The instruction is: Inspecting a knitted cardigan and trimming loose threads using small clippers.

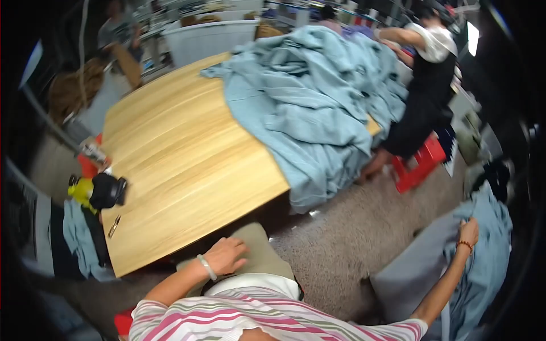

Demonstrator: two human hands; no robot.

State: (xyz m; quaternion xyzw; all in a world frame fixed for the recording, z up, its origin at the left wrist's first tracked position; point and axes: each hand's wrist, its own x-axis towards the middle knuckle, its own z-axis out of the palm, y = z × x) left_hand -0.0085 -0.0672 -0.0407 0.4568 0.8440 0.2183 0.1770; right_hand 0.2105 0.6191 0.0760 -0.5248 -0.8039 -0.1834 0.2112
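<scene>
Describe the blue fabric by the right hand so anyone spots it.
From the wooden table, cross the floor to the picture's lower right. Blue fabric bunches there; unlike the larger pile on the table, the right hand, wearing a beaded bracelet, touches it.

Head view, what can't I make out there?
In the head view:
Left hand's palm: hidden by its back.
Blue cloth directly behind the right hand: covered by that hand.
Tabletop's far right: covered by heaped cloth.
Small metal tool: too small to identify.
</scene>
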